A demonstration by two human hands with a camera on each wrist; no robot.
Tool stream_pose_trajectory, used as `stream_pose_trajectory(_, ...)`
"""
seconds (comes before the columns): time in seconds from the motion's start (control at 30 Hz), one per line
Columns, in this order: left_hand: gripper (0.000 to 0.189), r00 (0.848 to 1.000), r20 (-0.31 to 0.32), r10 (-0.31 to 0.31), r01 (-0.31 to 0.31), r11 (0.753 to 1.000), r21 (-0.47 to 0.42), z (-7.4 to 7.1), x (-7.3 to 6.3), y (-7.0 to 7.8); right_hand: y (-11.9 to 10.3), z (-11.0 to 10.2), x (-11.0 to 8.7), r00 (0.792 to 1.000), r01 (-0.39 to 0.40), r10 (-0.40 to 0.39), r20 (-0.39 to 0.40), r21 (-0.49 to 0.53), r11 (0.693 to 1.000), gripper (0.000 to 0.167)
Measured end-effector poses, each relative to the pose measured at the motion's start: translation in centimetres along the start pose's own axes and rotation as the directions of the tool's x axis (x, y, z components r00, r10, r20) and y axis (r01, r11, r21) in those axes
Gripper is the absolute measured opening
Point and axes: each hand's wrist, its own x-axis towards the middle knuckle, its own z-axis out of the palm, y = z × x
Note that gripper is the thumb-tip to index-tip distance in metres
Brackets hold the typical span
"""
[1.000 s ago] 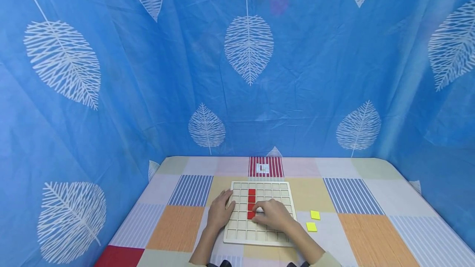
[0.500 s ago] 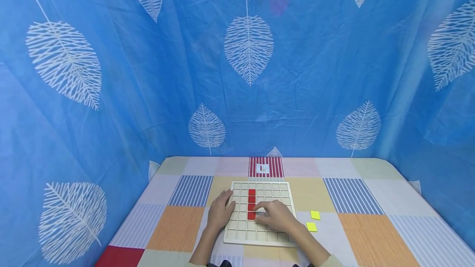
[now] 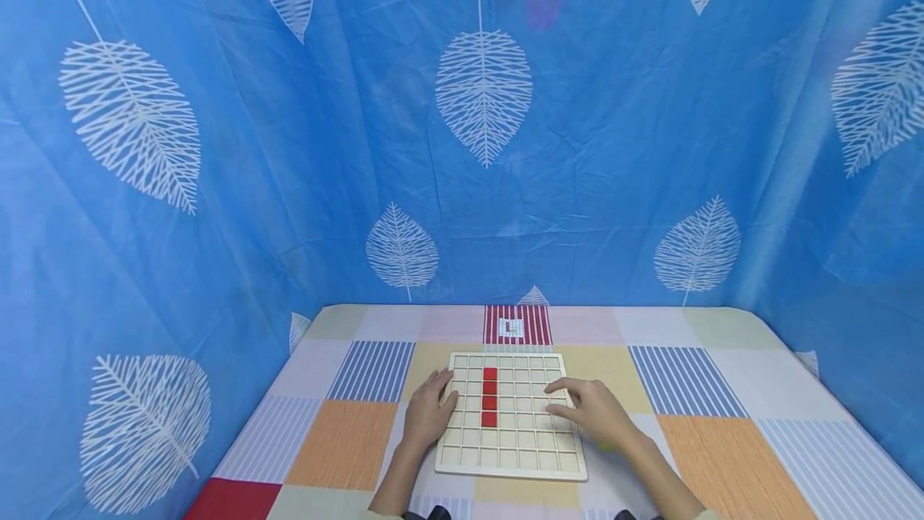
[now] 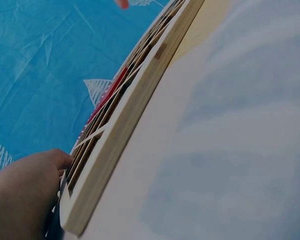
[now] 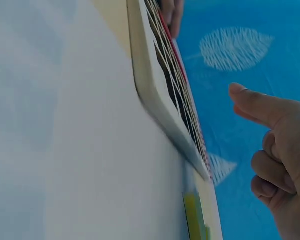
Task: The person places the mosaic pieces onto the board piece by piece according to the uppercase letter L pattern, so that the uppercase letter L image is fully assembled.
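Note:
A pale wooden grid board [image 3: 534,462] lies flat, with several red square tiles [image 3: 489,403] in one column of its cells. My left hand [image 3: 427,414] rests on the board's left edge, thumb and fingers extended. Above the board's right side hovers my right hand [image 3: 599,414], thumb and index finger apart with nothing between them; its other fingers [image 5: 270,170] are curled in the right wrist view. Under this hand a bit of yellow tile [image 3: 605,446] shows, the rest hidden. Yellow tiles [image 5: 194,215] also lie beside the board in the right wrist view.
A small white card with a printed grid [image 3: 511,328] lies behind the board. The table has a patchwork cloth [image 3: 346,444]. A blue curtain with white leaves [image 3: 577,183] surrounds the back and sides.
My right hand has let go of the lowest red tile, which stays in its cell, and moved right, now covering most of the yellow tiles. My left hand has not moved.

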Motion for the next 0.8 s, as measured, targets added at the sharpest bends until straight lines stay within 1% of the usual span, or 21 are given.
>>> stream_pose_trajectory(0.1, 0.041, 1.000, 0.000, 0.000, 0.000, 1.000, -0.001, 0.0, 0.0, 0.0, 1.2, -1.2, -0.6, 0.998, -0.060, 0.060, -0.036, 0.005, 0.998, 0.025)
stream_pose_trajectory(0.23, 0.041, 1.000, 0.006, -0.003, 0.003, 1.000, 0.003, 0.0, 0.0, 0.0, 2.8, -2.8, -1.4, 0.991, -0.103, 0.102, -0.085, -0.006, 0.995, 0.026)
stream_pose_trajectory(0.43, 0.041, 1.000, 0.015, -0.011, 0.011, 1.000, 0.000, 0.0, 0.1, 0.0, 5.4, -4.5, -2.8, 0.985, -0.124, 0.124, -0.120, 0.009, 0.992, 0.030)
stream_pose_trajectory(0.53, 0.041, 1.000, 0.004, 0.003, -0.003, 1.000, -0.003, 0.0, 0.0, 0.0, 6.5, -5.1, -3.6, 0.982, -0.136, 0.139, -0.126, 0.033, 0.990, 0.032)
stream_pose_trajectory(0.67, 0.041, 1.000, 0.004, -0.001, 0.001, 1.000, -0.003, 0.0, 0.0, 0.0, 7.5, -5.5, -4.5, 0.981, -0.161, 0.168, -0.096, 0.071, 0.984, 0.033)
stream_pose_trajectory(0.8, 0.041, 1.000, 0.006, -0.007, 0.007, 1.000, -0.002, 0.0, -0.1, 0.0, 8.0, -5.6, -5.0, 0.981, -0.192, 0.194, -0.020, 0.080, 0.978, 0.035)
